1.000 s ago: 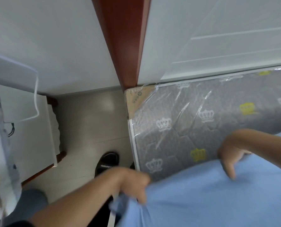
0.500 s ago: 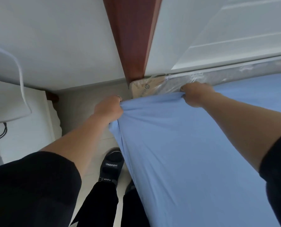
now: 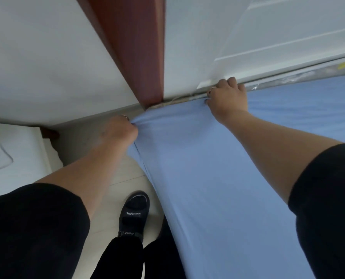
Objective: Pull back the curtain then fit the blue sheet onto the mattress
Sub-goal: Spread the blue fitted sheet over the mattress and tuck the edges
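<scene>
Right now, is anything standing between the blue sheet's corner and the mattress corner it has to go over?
Nothing loose. The left hand grips the light blue fabric sheet just short of the plastic-wrapped mattress corner, which sits tight against the red-brown wooden post and white panel.

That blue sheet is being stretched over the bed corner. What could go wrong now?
The blue sheet is taut between the left hand and right hand; a slipped grip could let it spring off the uncovered corner. The mattress sits close against the wall, so the right hand might get pinched there.
</scene>
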### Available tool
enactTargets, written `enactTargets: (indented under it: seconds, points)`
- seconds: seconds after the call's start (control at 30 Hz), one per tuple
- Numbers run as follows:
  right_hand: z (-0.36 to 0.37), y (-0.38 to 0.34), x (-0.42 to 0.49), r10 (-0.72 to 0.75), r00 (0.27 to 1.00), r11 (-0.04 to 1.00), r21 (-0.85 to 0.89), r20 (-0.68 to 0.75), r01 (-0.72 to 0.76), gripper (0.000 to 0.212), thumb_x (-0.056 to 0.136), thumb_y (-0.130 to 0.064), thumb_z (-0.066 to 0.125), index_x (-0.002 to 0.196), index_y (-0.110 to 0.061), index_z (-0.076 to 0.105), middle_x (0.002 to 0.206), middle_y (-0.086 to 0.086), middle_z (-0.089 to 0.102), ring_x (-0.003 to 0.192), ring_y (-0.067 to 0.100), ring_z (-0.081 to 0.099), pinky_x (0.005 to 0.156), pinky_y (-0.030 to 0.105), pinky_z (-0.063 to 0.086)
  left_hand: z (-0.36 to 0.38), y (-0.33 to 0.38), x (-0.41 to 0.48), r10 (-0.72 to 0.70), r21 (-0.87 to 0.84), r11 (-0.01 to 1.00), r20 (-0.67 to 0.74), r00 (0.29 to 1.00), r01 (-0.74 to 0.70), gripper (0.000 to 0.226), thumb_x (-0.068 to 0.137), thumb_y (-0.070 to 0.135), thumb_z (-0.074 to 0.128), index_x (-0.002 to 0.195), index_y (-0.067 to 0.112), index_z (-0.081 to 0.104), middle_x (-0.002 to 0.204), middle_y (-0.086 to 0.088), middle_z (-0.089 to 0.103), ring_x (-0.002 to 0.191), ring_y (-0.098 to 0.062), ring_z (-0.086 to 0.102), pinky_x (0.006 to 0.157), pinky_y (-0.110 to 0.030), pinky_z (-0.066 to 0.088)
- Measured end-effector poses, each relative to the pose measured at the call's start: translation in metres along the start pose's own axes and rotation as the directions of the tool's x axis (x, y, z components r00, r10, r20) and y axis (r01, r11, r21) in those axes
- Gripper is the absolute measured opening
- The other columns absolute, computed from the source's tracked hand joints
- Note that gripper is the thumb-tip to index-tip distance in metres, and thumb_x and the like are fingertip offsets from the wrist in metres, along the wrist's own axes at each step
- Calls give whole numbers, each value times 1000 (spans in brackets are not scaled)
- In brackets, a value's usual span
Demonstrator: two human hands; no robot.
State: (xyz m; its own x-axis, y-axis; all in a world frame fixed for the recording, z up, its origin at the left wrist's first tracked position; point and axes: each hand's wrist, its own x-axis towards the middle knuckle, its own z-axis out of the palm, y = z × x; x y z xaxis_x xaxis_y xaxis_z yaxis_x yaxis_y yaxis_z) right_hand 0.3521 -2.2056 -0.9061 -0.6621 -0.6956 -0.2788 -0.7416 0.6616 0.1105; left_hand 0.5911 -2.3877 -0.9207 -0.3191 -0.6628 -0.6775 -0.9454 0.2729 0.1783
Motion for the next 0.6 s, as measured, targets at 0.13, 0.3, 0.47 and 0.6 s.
enactTargets:
  seconds: [0.13,0.3,0.47,0.6]
  points:
    - [0,3,-34,72,989,988,144,-127,-53,31,88,-19,55,118,-15,60,112,13,56,108,37,48,85,44,39,15,5,-24,-37,-54,998,-217,975,26,41,85,18,49,126,18,56,133,-14,52,128,-36,44,105,-49,36]
    - [9,39,-73,118,988,949,283,97,-142,43,90,-14,48,132,-18,54,123,9,59,118,33,49,96,42,39,40,24,-74,302,5,944,-409,861,-329,46,78,6,56,122,14,61,127,-13,50,120,-37,46,97,-46,36]
    - [14,86,-95,151,959,924,310,239,-222,40,91,-14,47,127,-18,61,124,8,59,120,31,50,100,41,42,62,49,-107,536,48,838,-248,807,-543,39,84,2,56,120,12,67,124,-8,51,114,-30,49,94,-43,42]
    - [5,141,-101,167,960,921,311,224,-233,38,92,-14,45,126,-19,61,125,7,59,120,29,50,98,40,41,68,96,-113,584,81,811,-173,793,-580,34,90,8,56,123,14,66,128,-6,54,116,-29,53,95,-44,41]
